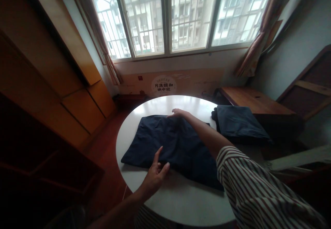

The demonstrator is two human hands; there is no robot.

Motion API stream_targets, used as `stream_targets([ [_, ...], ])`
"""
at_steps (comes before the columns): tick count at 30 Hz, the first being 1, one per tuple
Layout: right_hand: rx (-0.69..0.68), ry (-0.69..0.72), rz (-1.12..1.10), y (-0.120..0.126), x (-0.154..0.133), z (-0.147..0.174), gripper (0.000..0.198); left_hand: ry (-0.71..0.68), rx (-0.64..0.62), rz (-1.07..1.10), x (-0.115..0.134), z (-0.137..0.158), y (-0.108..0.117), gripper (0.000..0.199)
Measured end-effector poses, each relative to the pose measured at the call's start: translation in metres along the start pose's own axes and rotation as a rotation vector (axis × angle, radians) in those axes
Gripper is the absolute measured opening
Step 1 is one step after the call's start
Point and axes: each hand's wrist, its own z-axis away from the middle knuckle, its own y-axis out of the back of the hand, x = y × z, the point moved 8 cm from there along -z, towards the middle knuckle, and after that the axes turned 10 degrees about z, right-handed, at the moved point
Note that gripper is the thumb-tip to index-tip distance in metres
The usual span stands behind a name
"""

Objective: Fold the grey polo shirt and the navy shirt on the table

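A dark navy piece of cloth, possibly a folded garment, lies spread flat on the round white table. My left hand is at its near edge, index finger stretched out and thumb apart, with nothing held. At the far edge of the cloth is my right hand, its fingers extended and holding nothing visible. Whether that hand touches the cloth I cannot tell. My right forearm and striped sleeve cover part of the cloth's right side.
A folded dark cloth stack lies at the table's right edge and extends past it. Behind it stands a brown wooden desk. Wooden cabinets line the left side. A barred window with curtains is ahead.
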Motion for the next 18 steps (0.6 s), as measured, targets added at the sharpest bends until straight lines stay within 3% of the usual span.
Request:
stream_targets([
  [4,-0.161,-0.041,-0.061,-0.016,0.001,-0.011,0.060,0.144,0.018,0.162,-0.019,-0.009,-0.009,0.083],
  [6,-0.199,-0.038,-0.123,-0.017,0.002,-0.009,0.056,0.112,0.050,0.165,-0.020,-0.012,-0.009,0.076],
  [8,-0.214,-0.026,-0.206,-0.013,0.004,-0.002,0.053,-0.005,0.105,0.085,-0.012,-0.015,-0.003,0.065],
  [13,-0.157,0.029,-0.431,0.021,0.009,0.035,0.048,-0.173,0.266,-0.041,0.022,-0.016,0.027,0.048],
  [18,0.105,0.139,-0.905,0.081,0.015,0.092,0.055,-0.464,0.394,-0.002,0.089,-0.005,0.071,0.033],
])
